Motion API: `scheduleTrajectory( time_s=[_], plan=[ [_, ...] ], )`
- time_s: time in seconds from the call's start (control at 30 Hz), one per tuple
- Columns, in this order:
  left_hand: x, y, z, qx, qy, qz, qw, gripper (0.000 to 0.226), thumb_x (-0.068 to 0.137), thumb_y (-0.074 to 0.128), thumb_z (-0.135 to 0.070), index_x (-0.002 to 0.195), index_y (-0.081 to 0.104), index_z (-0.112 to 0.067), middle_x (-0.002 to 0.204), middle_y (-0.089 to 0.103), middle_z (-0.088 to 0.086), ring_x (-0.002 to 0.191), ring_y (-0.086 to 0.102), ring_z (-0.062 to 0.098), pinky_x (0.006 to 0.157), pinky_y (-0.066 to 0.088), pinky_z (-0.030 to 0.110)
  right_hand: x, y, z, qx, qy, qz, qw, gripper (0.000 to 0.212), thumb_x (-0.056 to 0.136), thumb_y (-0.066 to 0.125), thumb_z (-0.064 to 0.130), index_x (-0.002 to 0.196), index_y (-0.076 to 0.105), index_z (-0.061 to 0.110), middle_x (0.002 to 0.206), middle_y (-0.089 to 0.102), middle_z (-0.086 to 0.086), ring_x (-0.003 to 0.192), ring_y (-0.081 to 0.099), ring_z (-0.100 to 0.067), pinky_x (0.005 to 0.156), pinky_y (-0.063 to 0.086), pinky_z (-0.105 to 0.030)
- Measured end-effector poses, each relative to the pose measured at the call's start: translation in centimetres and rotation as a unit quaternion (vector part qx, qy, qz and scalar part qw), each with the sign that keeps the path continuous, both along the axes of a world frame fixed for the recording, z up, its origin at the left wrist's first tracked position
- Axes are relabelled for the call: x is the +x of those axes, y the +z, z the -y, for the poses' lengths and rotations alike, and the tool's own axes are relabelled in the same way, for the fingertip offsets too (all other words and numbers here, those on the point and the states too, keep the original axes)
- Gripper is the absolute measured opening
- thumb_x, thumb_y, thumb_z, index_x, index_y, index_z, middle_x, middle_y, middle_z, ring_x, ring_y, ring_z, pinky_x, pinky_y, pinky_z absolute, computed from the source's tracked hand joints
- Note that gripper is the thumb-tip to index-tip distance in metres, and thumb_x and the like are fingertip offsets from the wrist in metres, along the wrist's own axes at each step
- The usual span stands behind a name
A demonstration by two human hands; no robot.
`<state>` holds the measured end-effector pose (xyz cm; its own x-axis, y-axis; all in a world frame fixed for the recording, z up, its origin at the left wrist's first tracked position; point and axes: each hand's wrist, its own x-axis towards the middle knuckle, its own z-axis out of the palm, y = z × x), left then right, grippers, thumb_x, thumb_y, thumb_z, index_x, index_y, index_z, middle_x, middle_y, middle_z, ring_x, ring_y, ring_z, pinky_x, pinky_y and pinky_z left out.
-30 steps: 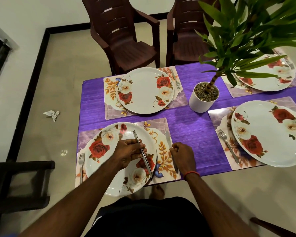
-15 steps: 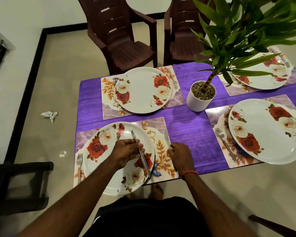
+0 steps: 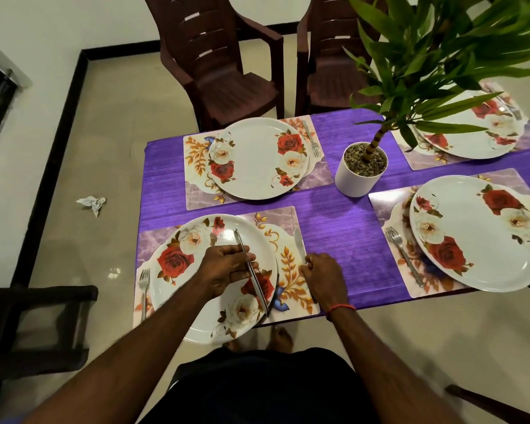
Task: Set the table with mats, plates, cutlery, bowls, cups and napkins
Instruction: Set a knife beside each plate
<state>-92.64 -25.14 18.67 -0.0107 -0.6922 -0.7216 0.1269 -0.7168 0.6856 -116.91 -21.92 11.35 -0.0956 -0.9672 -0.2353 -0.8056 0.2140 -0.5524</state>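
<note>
Fork [image 3: 143,283]: lies on the mat [image 3: 288,270], just left of the plate [image 3: 257,240].
Left hand [image 3: 224,269]: we see it over the plate, fingers curled round spare cutlery [image 3: 253,275], probably two knives; blur hides the count.
Knife [image 3: 299,243]: flat on the mat, just right of the plate.
Right hand [image 3: 322,276]: fingers curled onto the knife's handle.
Risk: we judge the loose bundle could slip and strike the plate; a hasty nudge could skew the knife towards the bench [image 3: 343,240] edge.
</note>
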Motion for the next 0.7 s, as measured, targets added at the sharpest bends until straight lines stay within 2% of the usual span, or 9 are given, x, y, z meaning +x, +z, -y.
scheduleTrajectory(
  time_s=[0.37, 0.5, 0.57, 0.7],
  plan=[
    [-0.1, -0.2, -0.6, -0.009, -0.008, -0.005, 1.0, 0.03, 0.088, 0.073, 0.001, 0.117, 0.066, 0.004, 0.103, 0.076, 0.021, 0.096, 0.075, 0.037, 0.09, 0.06, 0.052, 0.0, 0.1, -0.6, 0.017, -0.002, 0.011, 1.0, 0.025, 0.098, 0.062, 0.034, 0.107, 0.07, 0.012, 0.103, 0.071, -0.006, 0.09, 0.067, -0.016, 0.085, 0.057, -0.035],
    [0.2, 0.4, -0.7, -0.013, -0.005, -0.017, 1.0, 0.031, 0.087, 0.072, 0.003, 0.117, 0.065, 0.005, 0.104, 0.075, 0.023, 0.097, 0.074, 0.039, 0.089, 0.06, 0.052, 0.6, 1.2, -0.8, -0.025, -0.017, -0.01, 1.0, 0.035, 0.097, 0.059, 0.041, 0.124, 0.065, 0.02, 0.113, 0.069, -0.003, 0.099, 0.065, -0.017, 0.085, 0.056, -0.036],
    [0.5, 1.0, -0.8, -0.013, 0.0, -0.033, 0.999, 0.031, 0.088, 0.072, 0.004, 0.117, 0.064, 0.005, 0.106, 0.074, 0.025, 0.099, 0.073, 0.04, 0.089, 0.06, 0.052, 1.7, 2.8, -0.5, -0.048, -0.03, 0.014, 0.998, 0.038, 0.097, 0.06, 0.044, 0.128, 0.064, 0.023, 0.114, 0.069, 0.001, 0.102, 0.064, -0.015, 0.085, 0.054, -0.032],
    [1.3, 2.1, -0.8, -0.024, -0.01, -0.054, 0.998, 0.031, 0.088, 0.071, 0.001, 0.119, 0.064, 0.003, 0.11, 0.074, 0.024, 0.103, 0.073, 0.039, 0.089, 0.06, 0.049, 5.4, 6.4, 0.9, -0.045, 0.012, 0.139, 0.989, 0.034, 0.091, 0.066, 0.05, 0.114, 0.072, 0.026, 0.098, 0.074, 0.008, 0.086, 0.067, -0.005, 0.079, 0.059, -0.034]
  ],
)
